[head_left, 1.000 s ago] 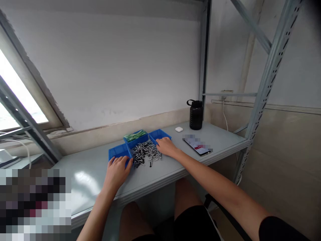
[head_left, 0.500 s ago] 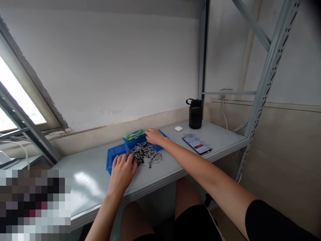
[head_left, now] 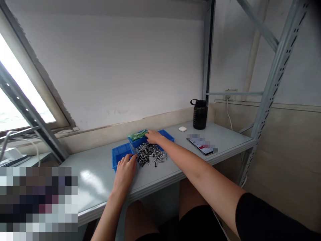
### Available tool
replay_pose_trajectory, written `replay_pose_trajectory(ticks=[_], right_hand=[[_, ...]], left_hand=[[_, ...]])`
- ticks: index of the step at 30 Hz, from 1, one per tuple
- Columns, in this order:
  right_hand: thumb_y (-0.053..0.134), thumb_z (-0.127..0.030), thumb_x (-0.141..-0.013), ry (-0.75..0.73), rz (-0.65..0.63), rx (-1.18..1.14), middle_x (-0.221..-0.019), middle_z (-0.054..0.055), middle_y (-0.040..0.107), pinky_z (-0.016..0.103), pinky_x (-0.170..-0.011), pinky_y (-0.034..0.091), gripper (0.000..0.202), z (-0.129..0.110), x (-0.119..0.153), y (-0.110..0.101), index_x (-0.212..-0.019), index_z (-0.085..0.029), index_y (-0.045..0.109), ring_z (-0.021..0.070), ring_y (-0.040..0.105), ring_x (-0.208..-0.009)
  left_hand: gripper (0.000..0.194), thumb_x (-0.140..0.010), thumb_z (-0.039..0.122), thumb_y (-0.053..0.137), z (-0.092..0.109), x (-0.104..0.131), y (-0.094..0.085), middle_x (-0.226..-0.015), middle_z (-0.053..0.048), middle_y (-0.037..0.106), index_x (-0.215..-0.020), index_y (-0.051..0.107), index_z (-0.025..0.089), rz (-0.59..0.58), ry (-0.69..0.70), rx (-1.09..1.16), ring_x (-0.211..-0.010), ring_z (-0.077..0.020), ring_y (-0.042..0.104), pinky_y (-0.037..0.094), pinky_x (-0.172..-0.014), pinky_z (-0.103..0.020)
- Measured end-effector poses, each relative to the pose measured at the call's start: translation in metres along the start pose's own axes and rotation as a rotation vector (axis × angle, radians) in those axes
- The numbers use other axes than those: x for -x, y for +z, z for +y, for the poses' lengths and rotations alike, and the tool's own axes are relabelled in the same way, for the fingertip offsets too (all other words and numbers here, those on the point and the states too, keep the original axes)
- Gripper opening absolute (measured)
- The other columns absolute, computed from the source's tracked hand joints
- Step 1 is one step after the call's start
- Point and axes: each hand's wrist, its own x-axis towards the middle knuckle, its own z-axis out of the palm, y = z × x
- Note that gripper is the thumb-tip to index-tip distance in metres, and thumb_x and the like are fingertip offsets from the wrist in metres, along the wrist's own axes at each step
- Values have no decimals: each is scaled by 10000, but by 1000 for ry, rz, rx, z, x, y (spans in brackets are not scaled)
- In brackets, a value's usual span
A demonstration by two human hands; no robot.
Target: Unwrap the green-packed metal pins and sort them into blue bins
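A heap of silver and black screws (head_left: 150,153) lies loose on the grey table (head_left: 107,197). My left hand (head_left: 126,167) rests at the heap's left edge, in front of the left blue bin (head_left: 117,150). Its fingers are bent and their tips come together near the black screws; whatever they pinch is too small to make out. My right hand (head_left: 153,137) reaches over the middle blue bin (head_left: 136,143), beside green plastic packaging (head_left: 137,135). Those fingers are curled together, their tips partly hidden. Behind the right wrist stands another blue bin section (head_left: 167,134).
Toward the back right are a black water bottle (head_left: 200,115) and a small white case (head_left: 182,129). A phone (head_left: 200,145) lies right of my forearm. Metal shelf posts (head_left: 273,90) flank the table, and a wall (head_left: 112,67) stands behind it.
The whole view has shifted, so the table things appear farther right. My right hand stays over the middle bin by the green packaging; my left hand stays beside the heap, fingertips drawn closer together.
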Motion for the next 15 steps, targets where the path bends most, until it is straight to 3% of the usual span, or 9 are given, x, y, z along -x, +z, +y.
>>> replay_pose_trajectory(ticks=[3, 15], right_hand=[[411, -211, -845, -13, 7, 11, -1269, 148, 476, 395, -853, 454, 376, -2, 1, 0, -1213, -183, 484, 278, 509, -1090], [380, -180, -873, 19, 26, 6, -1176, 159, 523, 399, -860, 447, 295, -15, 1, -4, -1097, -164, 571, 261, 508, -1065]], left_hand=[[322, -893, 201, 352, -1, 2, -2, -1087, -105, 590, -1107, 592, 182, 14, -10, 39, -932, -243, 558, 426, -783, -365], [294, -862, 207, 374, 0, -3, -9, -1063, -89, 593, -1043, 605, 193, -43, -51, 134, -954, -235, 546, 417, -794, -358]])
